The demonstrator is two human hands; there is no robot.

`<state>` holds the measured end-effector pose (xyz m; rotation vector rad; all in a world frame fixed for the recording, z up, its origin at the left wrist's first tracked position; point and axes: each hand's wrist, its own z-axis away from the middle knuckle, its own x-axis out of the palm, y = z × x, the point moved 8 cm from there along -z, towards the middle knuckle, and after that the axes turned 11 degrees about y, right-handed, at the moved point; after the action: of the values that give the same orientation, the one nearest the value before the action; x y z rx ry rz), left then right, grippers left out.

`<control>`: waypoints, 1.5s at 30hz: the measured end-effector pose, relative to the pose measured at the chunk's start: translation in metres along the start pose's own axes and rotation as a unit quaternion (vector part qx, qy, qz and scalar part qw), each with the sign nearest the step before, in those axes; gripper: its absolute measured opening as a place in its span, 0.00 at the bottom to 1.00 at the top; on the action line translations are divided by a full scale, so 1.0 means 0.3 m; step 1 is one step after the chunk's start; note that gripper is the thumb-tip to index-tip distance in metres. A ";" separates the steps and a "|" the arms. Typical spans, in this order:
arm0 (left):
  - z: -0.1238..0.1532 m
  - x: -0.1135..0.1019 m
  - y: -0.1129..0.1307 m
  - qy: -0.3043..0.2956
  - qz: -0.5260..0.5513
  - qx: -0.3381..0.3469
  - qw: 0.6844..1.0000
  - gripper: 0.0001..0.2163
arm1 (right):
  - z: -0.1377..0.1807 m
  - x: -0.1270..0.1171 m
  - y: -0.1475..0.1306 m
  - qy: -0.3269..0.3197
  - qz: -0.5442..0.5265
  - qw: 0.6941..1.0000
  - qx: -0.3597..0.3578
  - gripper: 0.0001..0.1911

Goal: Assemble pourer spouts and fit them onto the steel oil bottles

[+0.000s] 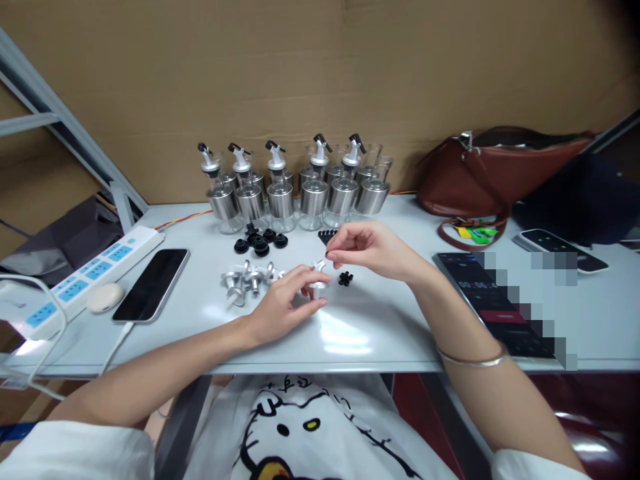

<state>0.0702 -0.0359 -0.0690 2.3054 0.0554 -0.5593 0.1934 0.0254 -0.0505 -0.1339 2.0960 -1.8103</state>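
Note:
My left hand (290,300) is closed on a silver pourer spout (319,289), held upright just over the table. Close above it, my right hand (363,250) pinches a small dark piece (327,254) between thumb and forefinger; its shape is too small to make out. Below the right hand lies a little cluster of black parts (345,279). Behind the fingers, a black strip of small caps (327,236) is partly covered. Several loose silver spouts (240,280) lie left of my left hand. Black ringed stoppers (261,247) are heaped behind them.
Glass bottles with steel sleeves (315,197) stand in rows at the back, several topped with spouts. On the left are a phone (151,285) and a power strip (95,277). A timer-showing phone (480,300) and a brown bag (465,177) lie right.

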 end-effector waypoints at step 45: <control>0.015 0.025 0.014 -0.055 0.000 0.027 0.998 0.14 | 0.011 0.007 0.009 -0.042 -0.057 0.997 0.040 0.13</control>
<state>0.0762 -0.0428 -0.0721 2.3224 -0.0133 -0.6934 0.1932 0.0221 -0.0540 -0.3106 1.9917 -1.9163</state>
